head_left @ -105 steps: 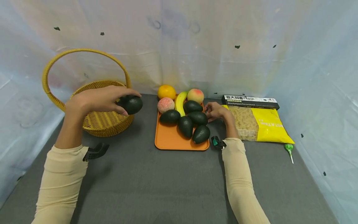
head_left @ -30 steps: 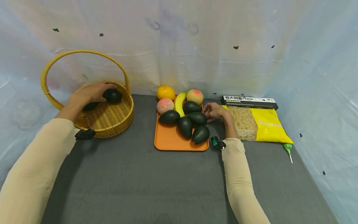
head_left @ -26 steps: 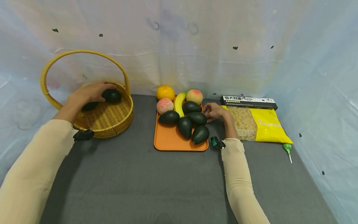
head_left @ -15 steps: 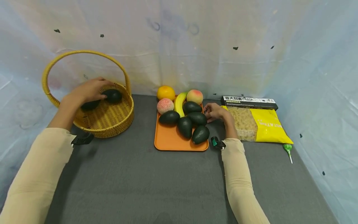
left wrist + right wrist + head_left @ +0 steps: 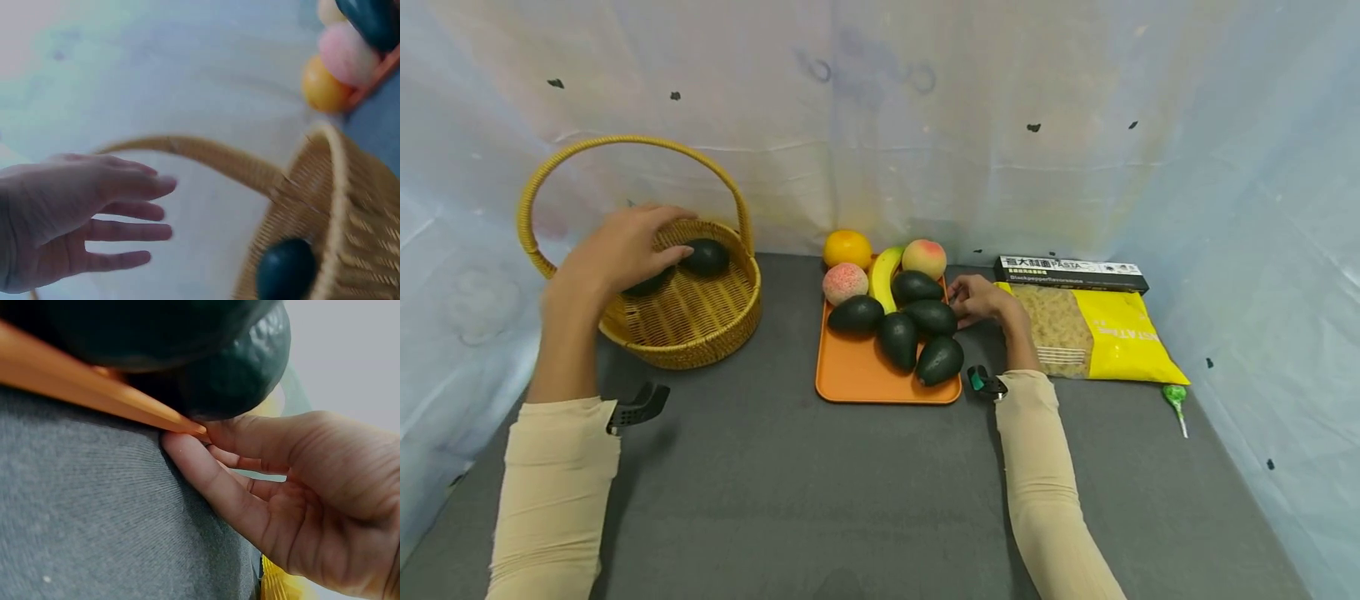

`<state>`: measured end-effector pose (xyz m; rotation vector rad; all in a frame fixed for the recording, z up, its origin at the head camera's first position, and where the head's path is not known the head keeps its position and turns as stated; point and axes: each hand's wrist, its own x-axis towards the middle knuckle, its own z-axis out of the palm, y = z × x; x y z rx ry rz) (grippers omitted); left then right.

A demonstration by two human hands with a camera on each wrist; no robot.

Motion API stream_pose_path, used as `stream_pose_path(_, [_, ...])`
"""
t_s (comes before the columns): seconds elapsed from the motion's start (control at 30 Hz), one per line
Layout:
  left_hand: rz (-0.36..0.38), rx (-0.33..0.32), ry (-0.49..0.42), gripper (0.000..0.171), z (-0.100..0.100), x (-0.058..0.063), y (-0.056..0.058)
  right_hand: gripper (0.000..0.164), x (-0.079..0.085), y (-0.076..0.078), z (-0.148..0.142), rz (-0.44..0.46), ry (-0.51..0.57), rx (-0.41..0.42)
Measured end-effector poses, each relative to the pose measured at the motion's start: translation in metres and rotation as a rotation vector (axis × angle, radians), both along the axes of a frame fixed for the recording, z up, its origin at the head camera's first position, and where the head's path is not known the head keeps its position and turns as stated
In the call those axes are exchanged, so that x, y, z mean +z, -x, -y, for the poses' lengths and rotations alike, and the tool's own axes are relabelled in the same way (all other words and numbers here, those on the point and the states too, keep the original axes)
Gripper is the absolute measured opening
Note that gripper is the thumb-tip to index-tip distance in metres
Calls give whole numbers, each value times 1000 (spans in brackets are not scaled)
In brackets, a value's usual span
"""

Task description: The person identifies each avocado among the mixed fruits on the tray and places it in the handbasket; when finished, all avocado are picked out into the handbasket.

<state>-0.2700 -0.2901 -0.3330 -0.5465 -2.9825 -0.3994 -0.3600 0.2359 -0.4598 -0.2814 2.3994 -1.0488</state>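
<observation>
In the head view my left hand [image 5: 619,254] hovers over the wicker basket [image 5: 703,348], fingers apart and holding nothing. The left wrist view confirms this, with the fingers extended beside the basket's handle [image 5: 212,153]. Inside the basket lie a dark green avocado [image 5: 707,257] and a second avocado [image 5: 649,285], partly hidden by the hand. My right hand [image 5: 981,300] pinches the right rim of an orange tray [image 5: 853,375] between thumb and finger, seen closely in the right wrist view [image 5: 187,427]. Several avocados [image 5: 898,340] rest on the tray.
Toward the tray's back sit a banana [image 5: 883,279], an orange [image 5: 847,248], a pink peach [image 5: 845,283] and another peach [image 5: 924,259]. To the right lie a pasta box [image 5: 1071,273], a yellow pasta bag [image 5: 1097,333] and a green lollipop [image 5: 1176,398]. A pale curtain hangs behind.
My left hand carried an avocado into the basket, let it go beside the other one, and has drawn back to the left. The right hand stays at the tray's rim.
</observation>
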Motion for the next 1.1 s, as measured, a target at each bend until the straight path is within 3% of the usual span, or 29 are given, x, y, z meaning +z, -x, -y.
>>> stream_pose_path(0.1, [-13,10,-16,54,-12,11,-19,36,0,1,1,5,13,7])
stream_pose_path(0.2, [-42,-28,-36,53,-26,22,-37,38,-1,2,1,17,13,-1])
stream_pose_path(0.37, [-100,-188,-113,46,-59,31,-60,36,-1,3,1,13,7,-10])
stream_pose_path(0.53, [-127,-307,-126,48,-90,32,-70,33,-3,3,2,0,15,-13])
stream_pose_path(0.73, [-103,-383,-143,50,-113,28,-62,32,-3,1,3,7,32,-9])
stream_pose_path(0.9, [-77,-436,-163,52,-128,26,-47,35,-1,0,1,14,29,-18])
stream_pose_path(1.1, [-102,-502,-160,49,-145,23,-25,35,-2,-1,2,-3,27,-20])
